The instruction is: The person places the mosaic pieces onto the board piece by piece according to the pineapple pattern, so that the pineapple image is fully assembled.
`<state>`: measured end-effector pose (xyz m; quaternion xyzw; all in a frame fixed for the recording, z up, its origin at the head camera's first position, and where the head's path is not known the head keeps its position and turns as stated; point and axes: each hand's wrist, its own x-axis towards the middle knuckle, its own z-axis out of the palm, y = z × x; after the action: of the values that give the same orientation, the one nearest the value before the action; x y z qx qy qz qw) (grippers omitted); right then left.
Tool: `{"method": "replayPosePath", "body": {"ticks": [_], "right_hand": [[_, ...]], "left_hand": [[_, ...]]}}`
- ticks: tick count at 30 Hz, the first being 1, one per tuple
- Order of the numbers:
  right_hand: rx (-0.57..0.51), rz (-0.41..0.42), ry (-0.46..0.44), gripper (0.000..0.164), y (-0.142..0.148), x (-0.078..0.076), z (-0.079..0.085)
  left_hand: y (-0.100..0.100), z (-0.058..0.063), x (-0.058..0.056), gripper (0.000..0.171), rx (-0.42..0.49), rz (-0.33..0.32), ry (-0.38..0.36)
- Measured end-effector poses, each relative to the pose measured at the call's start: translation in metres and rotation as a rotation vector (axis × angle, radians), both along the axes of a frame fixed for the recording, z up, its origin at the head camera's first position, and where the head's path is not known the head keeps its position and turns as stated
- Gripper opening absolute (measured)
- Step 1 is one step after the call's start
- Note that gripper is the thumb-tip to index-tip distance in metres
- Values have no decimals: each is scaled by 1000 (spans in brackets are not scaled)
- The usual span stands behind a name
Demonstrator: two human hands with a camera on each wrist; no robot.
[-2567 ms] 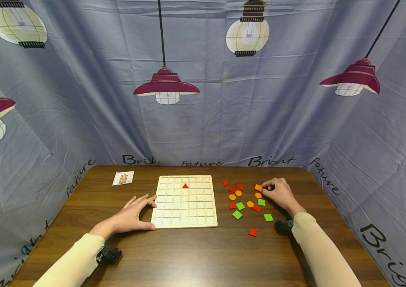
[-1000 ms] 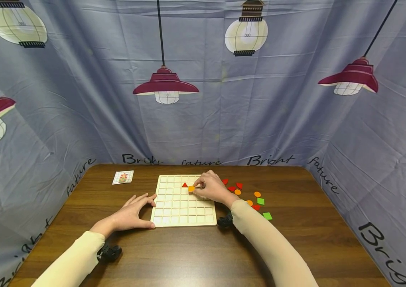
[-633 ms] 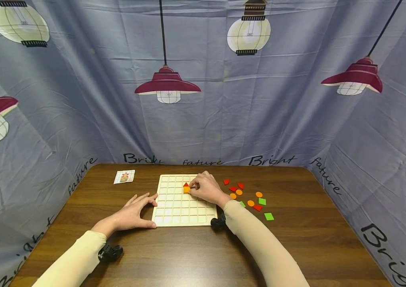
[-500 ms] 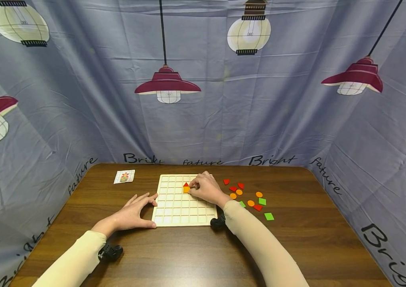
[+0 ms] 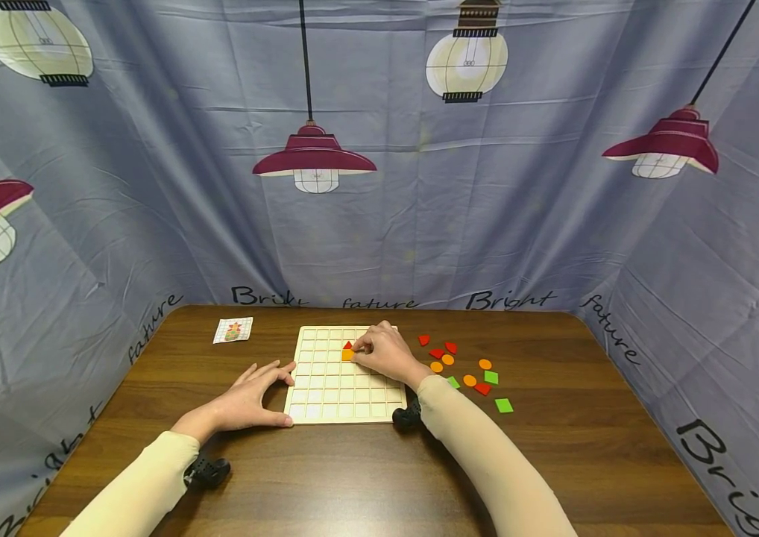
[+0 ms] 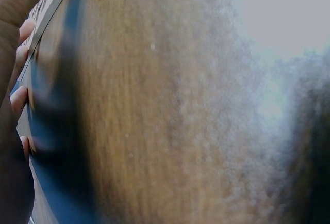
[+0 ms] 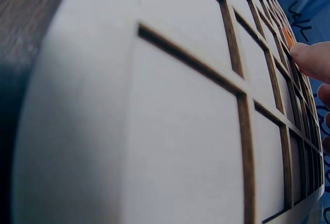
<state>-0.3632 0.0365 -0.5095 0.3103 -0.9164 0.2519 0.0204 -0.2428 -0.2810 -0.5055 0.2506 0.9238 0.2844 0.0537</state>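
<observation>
A pale wooden grid board (image 5: 332,403) lies flat on the table. My right hand (image 5: 389,354) is over its upper part, thumb and forefinger pinching an orange square tile (image 5: 347,356) at a cell just below a red triangle (image 5: 348,345). The right wrist view has the tile (image 7: 287,36) at the thumb tip, far across the grid; whether it sits fully in the cell cannot be made out. With fingers spread, my left hand (image 5: 241,404) touches the board's left edge, its thumb by the near corner. The left wrist view catches those fingers (image 6: 19,100) along the edge.
Loose tiles are scattered right of the board: red pieces (image 5: 451,348), orange circles (image 5: 470,381) and green diamonds (image 5: 503,406). My right forearm (image 5: 480,440) hides some of that area. A small gridded picture card (image 5: 232,330) lies at the back left of the wooden table (image 5: 326,477).
My right hand has carried the orange square from the scattered tiles leftward onto the board, then shifted it slightly left below the triangle. Lately it barely moves. The left hand stays put.
</observation>
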Motion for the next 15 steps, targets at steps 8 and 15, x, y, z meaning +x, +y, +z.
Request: {"method": "replayPosePath", "body": {"ticks": [8,15], "right_hand": [[19,17,47,16,1,1,1],[-27,35,18,17,14,6,9]], "left_hand": [[0,0,0,62,3,2,1],[0,0,0,61,5,-1,1]]}}
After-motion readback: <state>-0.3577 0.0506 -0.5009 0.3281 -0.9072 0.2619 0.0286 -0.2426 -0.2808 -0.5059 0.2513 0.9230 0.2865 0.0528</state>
